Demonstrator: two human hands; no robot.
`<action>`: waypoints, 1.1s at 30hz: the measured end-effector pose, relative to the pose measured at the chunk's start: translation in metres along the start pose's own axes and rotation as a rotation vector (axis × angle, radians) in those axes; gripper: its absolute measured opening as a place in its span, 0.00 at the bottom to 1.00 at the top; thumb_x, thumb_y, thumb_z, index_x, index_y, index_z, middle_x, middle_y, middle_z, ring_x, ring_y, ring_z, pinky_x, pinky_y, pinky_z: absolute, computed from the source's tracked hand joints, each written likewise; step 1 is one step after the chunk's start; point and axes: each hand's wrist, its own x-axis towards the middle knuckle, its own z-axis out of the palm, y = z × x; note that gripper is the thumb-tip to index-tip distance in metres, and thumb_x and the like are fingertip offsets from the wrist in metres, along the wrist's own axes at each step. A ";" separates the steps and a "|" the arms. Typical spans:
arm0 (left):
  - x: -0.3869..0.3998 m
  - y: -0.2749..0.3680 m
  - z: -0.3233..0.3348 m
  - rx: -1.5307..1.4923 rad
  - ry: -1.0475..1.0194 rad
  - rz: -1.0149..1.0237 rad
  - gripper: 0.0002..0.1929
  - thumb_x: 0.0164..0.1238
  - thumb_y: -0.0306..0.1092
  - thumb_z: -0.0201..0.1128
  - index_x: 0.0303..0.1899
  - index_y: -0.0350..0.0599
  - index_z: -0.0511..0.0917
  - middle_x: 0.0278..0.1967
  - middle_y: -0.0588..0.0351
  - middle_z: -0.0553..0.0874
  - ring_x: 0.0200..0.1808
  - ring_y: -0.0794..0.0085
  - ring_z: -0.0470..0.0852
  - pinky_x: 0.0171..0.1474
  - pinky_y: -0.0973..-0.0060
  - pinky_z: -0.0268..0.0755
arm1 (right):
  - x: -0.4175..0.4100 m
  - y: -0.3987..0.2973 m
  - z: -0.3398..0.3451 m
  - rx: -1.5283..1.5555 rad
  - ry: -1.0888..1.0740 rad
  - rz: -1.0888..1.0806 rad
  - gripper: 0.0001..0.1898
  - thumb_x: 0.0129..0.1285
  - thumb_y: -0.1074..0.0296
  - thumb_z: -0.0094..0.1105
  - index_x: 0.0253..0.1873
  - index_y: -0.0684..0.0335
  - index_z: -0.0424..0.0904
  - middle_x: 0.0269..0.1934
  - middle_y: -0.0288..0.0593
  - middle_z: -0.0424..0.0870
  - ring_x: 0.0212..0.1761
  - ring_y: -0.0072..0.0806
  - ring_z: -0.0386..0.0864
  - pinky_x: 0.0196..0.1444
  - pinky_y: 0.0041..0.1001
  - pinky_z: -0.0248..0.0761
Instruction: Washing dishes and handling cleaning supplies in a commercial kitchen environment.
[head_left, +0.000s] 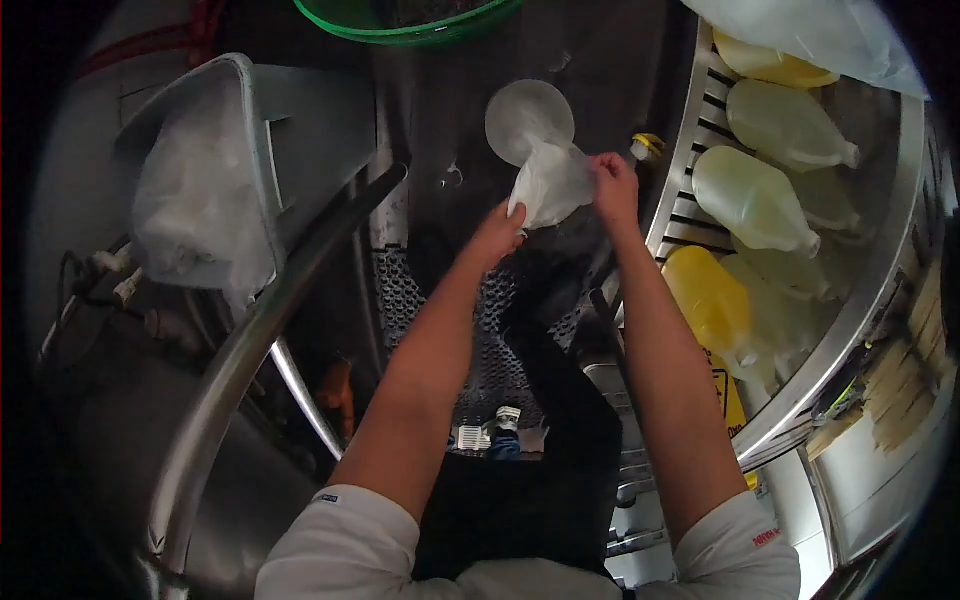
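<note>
Both my hands hold a thin, whitish translucent plastic bag or film (551, 184), stretched between them at the upper middle of the view. My left hand (502, 232) grips its left edge, the thumb lying on top. My right hand (615, 184) pinches the right edge with bent fingertips. Just beyond, and partly overlapped by the plastic, a round translucent disc or lid (529, 120) shows over the dark floor. Whether the two are joined, I cannot tell.
On the left stands a grey bin (322, 112) with a clear liner, behind a curved metal rail (247, 330). A slatted metal rack (679, 180) at right carries several plastic jugs (750, 196). A green-rimmed basin (409, 34) is at the top, a perforated mat (480, 360) below.
</note>
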 end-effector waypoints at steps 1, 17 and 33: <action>0.000 -0.001 0.001 0.000 -0.004 0.006 0.24 0.74 0.51 0.49 0.66 0.54 0.66 0.43 0.60 0.79 0.27 0.79 0.70 0.27 0.79 0.65 | -0.004 0.001 -0.003 -0.002 0.004 -0.005 0.07 0.61 0.69 0.56 0.38 0.63 0.81 0.30 0.40 0.83 0.33 0.25 0.78 0.38 0.26 0.70; -0.002 -0.029 -0.006 0.233 0.412 0.192 0.30 0.71 0.48 0.57 0.70 0.48 0.62 0.45 0.56 0.80 0.36 0.73 0.75 0.41 0.75 0.71 | -0.067 0.001 -0.002 0.380 -0.048 0.339 0.08 0.59 0.74 0.50 0.35 0.64 0.81 0.32 0.37 0.79 0.36 0.22 0.73 0.41 0.22 0.66; -0.182 -0.045 0.096 0.229 0.314 0.039 0.18 0.67 0.45 0.62 0.48 0.41 0.79 0.41 0.55 0.83 0.42 0.72 0.79 0.47 0.73 0.71 | -0.195 -0.090 -0.113 0.771 0.215 0.145 0.08 0.61 0.75 0.47 0.38 0.61 0.79 0.38 0.37 0.79 0.39 0.24 0.73 0.43 0.23 0.67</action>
